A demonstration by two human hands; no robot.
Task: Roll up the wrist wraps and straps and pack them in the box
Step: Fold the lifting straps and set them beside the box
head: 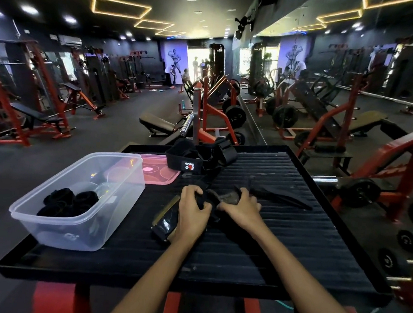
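A clear plastic box point(45, 219) stands on the left of the black ribbed platform point(280, 237) and holds three rolled black wraps point(69, 203). Both my hands grip one black strap point(213, 198) at the platform's middle: my left hand point(191, 213) pinches its left part, my right hand point(242, 208) presses its worn padded end. The strap's tail point(281, 198) trails to the right. A pile of unrolled black wraps point(200, 157), one with a white logo label, lies at the far edge.
A pink lid point(159, 171) lies behind the box. A dark phone point(166, 221) rests under my left wrist. Red and black gym machines, benches and weight plates surround the platform; a few people stand far off near the bright doorway.
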